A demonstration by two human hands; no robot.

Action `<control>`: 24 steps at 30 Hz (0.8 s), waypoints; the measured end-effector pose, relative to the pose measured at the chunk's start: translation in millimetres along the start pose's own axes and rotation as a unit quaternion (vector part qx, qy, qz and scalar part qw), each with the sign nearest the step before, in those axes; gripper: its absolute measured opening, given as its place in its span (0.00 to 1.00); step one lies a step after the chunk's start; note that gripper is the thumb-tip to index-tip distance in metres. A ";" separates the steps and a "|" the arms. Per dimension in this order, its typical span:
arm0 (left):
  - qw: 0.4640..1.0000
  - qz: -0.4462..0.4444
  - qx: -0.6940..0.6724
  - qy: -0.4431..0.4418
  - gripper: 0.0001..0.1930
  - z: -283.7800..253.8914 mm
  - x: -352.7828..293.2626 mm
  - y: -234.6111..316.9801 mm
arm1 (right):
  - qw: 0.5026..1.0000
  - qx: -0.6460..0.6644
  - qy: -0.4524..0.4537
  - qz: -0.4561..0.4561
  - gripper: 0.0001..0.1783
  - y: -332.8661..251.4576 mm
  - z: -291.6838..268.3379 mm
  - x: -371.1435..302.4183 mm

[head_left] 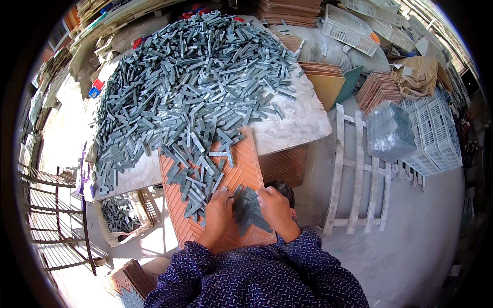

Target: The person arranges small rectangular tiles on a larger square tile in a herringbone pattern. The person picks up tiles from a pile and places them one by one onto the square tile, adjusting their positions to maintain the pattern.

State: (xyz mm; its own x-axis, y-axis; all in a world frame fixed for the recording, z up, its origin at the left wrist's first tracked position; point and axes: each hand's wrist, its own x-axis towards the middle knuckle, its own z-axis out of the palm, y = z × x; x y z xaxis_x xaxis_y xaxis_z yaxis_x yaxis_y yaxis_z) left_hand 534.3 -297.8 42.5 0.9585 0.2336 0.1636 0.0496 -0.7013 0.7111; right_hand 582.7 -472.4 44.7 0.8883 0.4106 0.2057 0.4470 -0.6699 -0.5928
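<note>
Clock positions are read from the view's centre. The grooved orange board lies between six and seven o'clock, its near edge partly covered by the patterned garment. Grey-green strips form a herringbone patch at six o'clock, partly screened by both hands. The left hand, seven o'clock, is curled; its fingertips are hidden, so any pinch cannot be told. The right hand, five o'clock, has bent fingers at the patch (contact with a strip is indistinct). The loose heap, eleven o'clock, conceals much of the table. Eight o'clock: a crate, contents hard to distinguish.
</note>
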 end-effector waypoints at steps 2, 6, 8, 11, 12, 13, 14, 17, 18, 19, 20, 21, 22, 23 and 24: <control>1.000 0.011 0.025 0.013 0.04 3.2 -0.1 1.8 | 1.000 0.015 0.016 -0.017 0.08 6.0 7.8 2.9; 0.999 0.017 0.035 0.019 0.03 12.5 3.9 -2.1 | 0.999 0.025 -0.031 -0.009 0.07 8.3 4.3 10.0; 0.998 0.031 0.042 0.020 0.03 15.5 7.0 -6.0 | 0.996 0.018 -0.087 0.003 0.06 11.7 2.4 18.5; 0.997 0.045 0.065 0.011 0.06 13.0 8.3 -5.5 | 0.991 0.025 -0.128 0.015 0.08 1.5 -7.6 38.5; 0.996 0.059 0.072 0.009 0.07 10.1 8.0 -0.9 | 0.994 0.049 -0.093 0.012 0.09 1.6 -4.6 49.3; 0.994 0.073 0.078 0.007 0.09 6.5 6.6 2.5 | 0.996 0.074 -0.058 0.008 0.11 0.3 6.2 62.2; 0.994 0.058 0.093 -0.007 0.10 4.8 1.4 4.6 | 0.995 0.098 -0.024 0.007 0.13 -0.9 16.0 72.3; 0.992 0.018 0.118 -0.041 0.16 -3.0 -18.2 0.8 | 0.996 0.091 0.012 0.009 0.18 -17.9 36.5 98.2; 0.993 0.028 0.106 -0.046 0.15 -4.0 -17.7 -1.8 | 0.997 0.074 0.025 -0.015 0.19 -16.9 41.5 104.4; 0.994 0.039 0.094 -0.051 0.15 -5.0 -16.3 -4.2 | 0.997 0.057 0.039 -0.038 0.20 -14.9 46.9 110.4; 0.994 0.048 0.079 -0.052 0.15 -5.0 -15.3 -7.3 | 0.996 0.039 0.050 -0.065 0.20 -17.0 49.4 115.3; 0.995 0.055 0.073 -0.049 0.13 -4.0 -14.2 -8.6 | 0.994 0.062 0.062 -0.061 0.16 -17.7 48.8 116.7; 0.995 0.058 0.068 -0.050 0.13 -2.8 -12.5 -10.1 | 0.994 0.078 0.061 -0.046 0.14 -18.2 45.7 115.0; 0.995 0.062 0.062 -0.052 0.12 -1.5 -10.4 -11.8 | 0.993 0.093 0.061 -0.031 0.13 -17.4 41.5 109.6; 0.995 0.060 0.056 -0.053 0.12 0.2 -11.1 -13.8 | 0.992 0.109 0.057 -0.018 0.12 -16.0 36.9 102.1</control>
State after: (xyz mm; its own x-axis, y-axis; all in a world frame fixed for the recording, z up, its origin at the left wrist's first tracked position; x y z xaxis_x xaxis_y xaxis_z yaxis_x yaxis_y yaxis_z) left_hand 523.1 -290.9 30.8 0.9831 0.0754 0.1666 -0.0424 -0.7922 0.6088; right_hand 662.4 -396.9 46.5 0.8841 0.3510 0.3086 0.4558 -0.5017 -0.7352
